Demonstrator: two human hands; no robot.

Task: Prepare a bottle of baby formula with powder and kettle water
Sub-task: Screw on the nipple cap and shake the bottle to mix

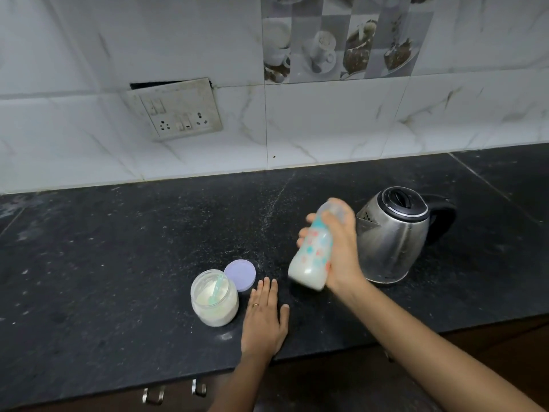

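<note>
My right hand (341, 251) grips a baby bottle (312, 257) above the black counter, tilted with its cap end pointing away from me and blurred by motion. Milky white liquid fills its lower part. My left hand (264, 319) lies flat on the counter, fingers apart, holding nothing. Just left of that hand stands an open clear jar of formula powder (214, 301) with a pale green scoop (217, 288) inside. The jar's lilac lid (240, 275) lies flat behind it. A steel kettle (392, 236) with a black lid and handle stands right of the bottle.
The black stone counter (118, 263) runs to a tiled wall with a switch and socket plate (178, 110). Spilled powder specks dust the counter behind the jar. Drawer handles (154, 395) show below the front edge.
</note>
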